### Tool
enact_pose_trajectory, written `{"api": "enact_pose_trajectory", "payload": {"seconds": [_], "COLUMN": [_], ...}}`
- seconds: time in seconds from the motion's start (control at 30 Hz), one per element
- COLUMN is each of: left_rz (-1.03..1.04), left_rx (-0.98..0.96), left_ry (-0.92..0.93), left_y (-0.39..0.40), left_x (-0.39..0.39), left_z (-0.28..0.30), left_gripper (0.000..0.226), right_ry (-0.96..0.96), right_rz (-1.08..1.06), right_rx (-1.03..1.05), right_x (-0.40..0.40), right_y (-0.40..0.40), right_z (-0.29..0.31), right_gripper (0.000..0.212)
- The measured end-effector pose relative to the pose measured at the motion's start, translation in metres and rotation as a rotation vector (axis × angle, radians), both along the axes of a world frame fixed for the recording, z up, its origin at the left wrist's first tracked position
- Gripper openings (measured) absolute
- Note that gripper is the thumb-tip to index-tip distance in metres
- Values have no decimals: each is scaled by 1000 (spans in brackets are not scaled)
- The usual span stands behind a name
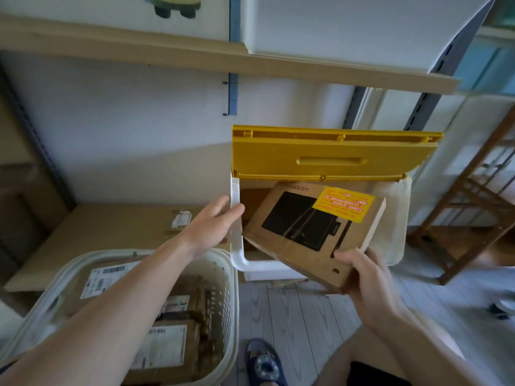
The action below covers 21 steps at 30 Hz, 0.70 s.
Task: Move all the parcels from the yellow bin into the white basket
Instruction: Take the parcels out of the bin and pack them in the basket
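Observation:
The bin [401, 218] has a white body and a yellow lid [328, 154] standing open at the back. My right hand [365, 280] grips the near corner of a flat brown box parcel [303, 227] with a black picture and a yellow sticker, tilted over the bin's front rim. My left hand [211, 224] holds the bin's left rim, thumb over the edge. The white basket [225, 277] sits at the lower left under my left forearm, with several brown parcels [167, 346] bearing white labels inside.
A large flat cardboard box [111, 229] lies on the low shelf behind the basket. A wooden shelf [195, 54] runs overhead. A brown wooden rack [473, 207] stands at the right. My shoe [264, 363] is on the grey plank floor.

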<state>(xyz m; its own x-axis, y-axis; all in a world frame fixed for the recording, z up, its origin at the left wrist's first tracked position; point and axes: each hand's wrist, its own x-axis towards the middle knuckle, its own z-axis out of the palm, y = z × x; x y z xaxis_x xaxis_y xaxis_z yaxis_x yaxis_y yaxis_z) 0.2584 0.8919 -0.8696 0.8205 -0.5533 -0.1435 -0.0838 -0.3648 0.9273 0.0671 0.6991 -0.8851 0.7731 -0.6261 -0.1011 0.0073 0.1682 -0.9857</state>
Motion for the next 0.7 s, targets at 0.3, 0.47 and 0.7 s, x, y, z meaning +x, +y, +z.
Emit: {"api": "enact_pose_trajectory", "payload": {"seconds": [0.3, 0.47, 0.7], "left_rz": [68, 375, 696], "left_rx": [-264, -377, -417], "left_ry": [200, 117, 13], "left_y": [44, 79, 154], "left_x": [-13, -3, 30], "left_z": [11, 15, 13], "left_gripper": [29, 28, 37], "right_ry": [-268, -263, -280], "right_rz": [263, 425, 625], "right_rx": [-314, -253, -236], "right_x": [-6, 43, 129], "right_y": [39, 68, 121], "right_z": [11, 20, 30], "right_gripper": [38, 41, 44]}}
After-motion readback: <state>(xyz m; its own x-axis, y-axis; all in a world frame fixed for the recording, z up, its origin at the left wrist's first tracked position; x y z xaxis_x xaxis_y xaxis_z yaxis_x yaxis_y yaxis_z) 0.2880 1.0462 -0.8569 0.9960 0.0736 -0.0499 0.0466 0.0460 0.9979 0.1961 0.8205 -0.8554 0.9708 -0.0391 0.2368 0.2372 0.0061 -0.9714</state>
